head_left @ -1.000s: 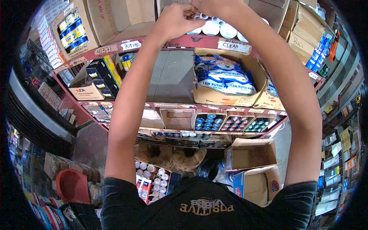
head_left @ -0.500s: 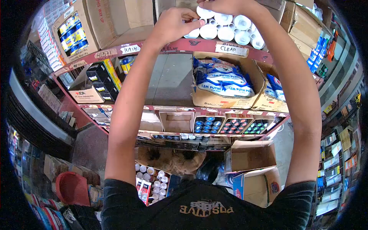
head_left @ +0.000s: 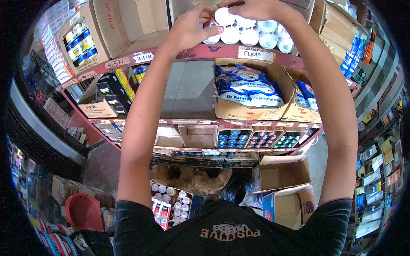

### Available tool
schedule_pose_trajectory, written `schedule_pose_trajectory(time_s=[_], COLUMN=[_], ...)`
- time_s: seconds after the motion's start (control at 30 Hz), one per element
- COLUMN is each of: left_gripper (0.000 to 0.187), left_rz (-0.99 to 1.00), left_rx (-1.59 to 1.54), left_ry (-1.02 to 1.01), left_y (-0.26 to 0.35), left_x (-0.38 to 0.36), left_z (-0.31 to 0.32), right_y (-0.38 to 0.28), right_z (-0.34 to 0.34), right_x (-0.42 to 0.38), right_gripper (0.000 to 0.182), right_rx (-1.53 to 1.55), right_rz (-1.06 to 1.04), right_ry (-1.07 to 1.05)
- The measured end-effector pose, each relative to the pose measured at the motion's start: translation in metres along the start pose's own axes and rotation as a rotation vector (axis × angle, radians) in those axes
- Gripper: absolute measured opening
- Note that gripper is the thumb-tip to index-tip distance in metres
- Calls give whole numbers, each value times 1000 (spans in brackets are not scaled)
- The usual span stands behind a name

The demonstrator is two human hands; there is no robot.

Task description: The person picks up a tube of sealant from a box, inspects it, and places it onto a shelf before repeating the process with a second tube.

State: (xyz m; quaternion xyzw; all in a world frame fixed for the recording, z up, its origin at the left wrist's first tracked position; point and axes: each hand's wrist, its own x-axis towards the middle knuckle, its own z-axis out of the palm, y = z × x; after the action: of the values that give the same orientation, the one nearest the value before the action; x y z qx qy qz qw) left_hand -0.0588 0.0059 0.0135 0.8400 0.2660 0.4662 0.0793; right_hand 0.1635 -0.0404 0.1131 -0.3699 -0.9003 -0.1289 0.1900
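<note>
White round-ended containers (head_left: pixel 249 37) lie stacked on their sides on the upper shelf. My left hand (head_left: pixel 192 27) is at the stack's left end, its thumb stretched along the containers and its fingers bent apart from the thumb. My right hand (head_left: pixel 252 8) reaches over the stack from the right. Its fingers close over the upper edge of the top left white container (head_left: pixel 225 16); part of this grip is hidden behind the hand and the frame's top edge. A handwritten label (head_left: pixel 256 54) reading CLEAR is on the shelf edge below.
An open carton (head_left: pixel 141 25) stands left of my left hand. On the shelf below, a box (head_left: pixel 252 112) holds blue-and-white glue packets. Cans with coloured caps (head_left: pixel 232 138) fill lower compartments. Open cartons (head_left: pixel 284 173) and a red scoop-like container (head_left: pixel 85 211) are near the floor.
The view has shifted slightly, so the stack and shelf appear a little further left. My left hand's fingers have moved slightly; both hands stay at the white containers.
</note>
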Motion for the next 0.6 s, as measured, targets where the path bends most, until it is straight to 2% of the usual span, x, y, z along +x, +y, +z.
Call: schedule_pose_trajectory(time_s=[0.17, 0.23, 0.33, 0.47, 0.53, 0.6], left_gripper=[71, 61, 58, 55, 54, 54], left_rz=[81, 152, 96, 113, 80, 86], left_rx=[2, -61, 24, -6, 71, 80], left_ry=[-86, -7, -71, -116, -144, -138], left_y=[-2, -6, -5, -9, -9, -8], left_x=[1, 1, 1, 3, 4, 4], left_z=[0, 5, 4, 6, 6, 6], right_y=[22, 1, 8, 33, 26, 25], right_z=[3, -14, -22, -8, -7, -6], right_x=[5, -12, -21, -23, -31, -36], right_gripper=[44, 46, 48, 49, 53, 54], right_rx=[-44, 0, 13, 62, 175, 157], right_rz=[49, 102, 33, 42, 165, 118], right_ry=[14, -64, -137, -81, -92, -76])
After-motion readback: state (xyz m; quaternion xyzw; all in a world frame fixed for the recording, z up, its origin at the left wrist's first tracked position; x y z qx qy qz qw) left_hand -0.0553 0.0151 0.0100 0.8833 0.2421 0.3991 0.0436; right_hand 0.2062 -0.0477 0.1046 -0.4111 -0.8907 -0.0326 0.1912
